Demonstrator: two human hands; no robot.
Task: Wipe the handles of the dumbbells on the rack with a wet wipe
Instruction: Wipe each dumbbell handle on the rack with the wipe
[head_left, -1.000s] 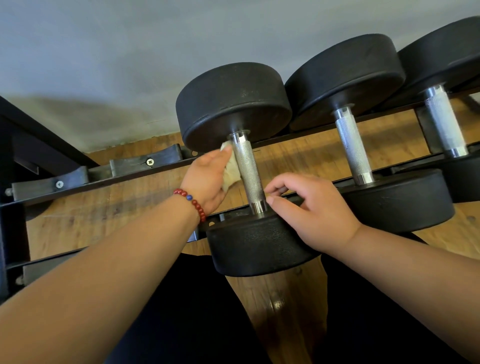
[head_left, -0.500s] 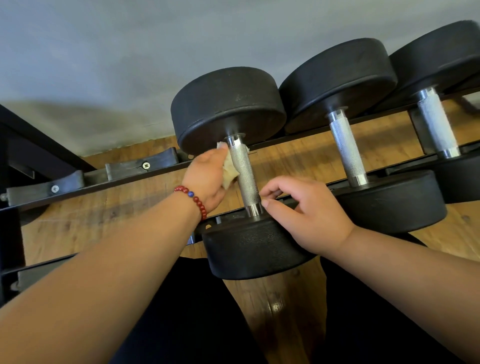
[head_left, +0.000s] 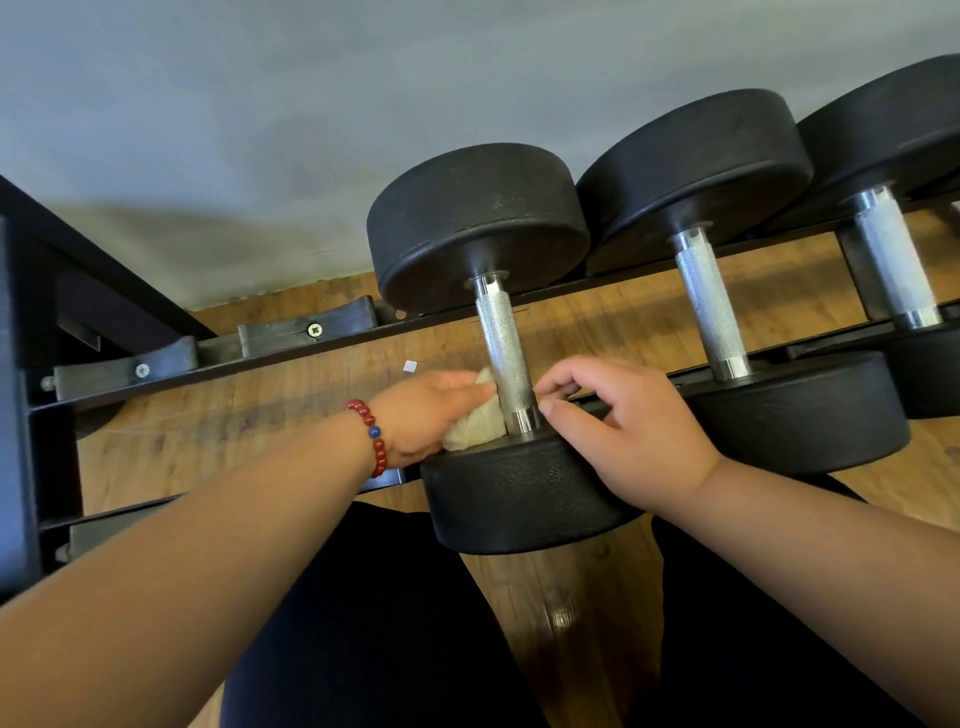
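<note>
Three black dumbbells lie across the black rack (head_left: 311, 358). The leftmost one has a knurled silver handle (head_left: 504, 348) between its far head (head_left: 478, 223) and near head (head_left: 524, 499). My left hand (head_left: 423, 415), with a red bead bracelet at the wrist, holds a crumpled pale wet wipe (head_left: 478, 423) against the left side of that handle's lower end. My right hand (head_left: 628, 436) rests on the near head, its curled fingertips touching the handle's right side near the collar. The second handle (head_left: 711, 306) and third handle (head_left: 891, 260) stand bare to the right.
Two empty rubber cradles (head_left: 306, 332) sit on the back rail to the left. A dark frame post (head_left: 31, 415) stands at the far left. Wooden floor (head_left: 218, 421) shows under the rack, a grey wall behind it. My dark-clothed legs fill the bottom.
My left hand has slid the wipe down the handle from its upper end to its lower end. My right hand stays on the near head.
</note>
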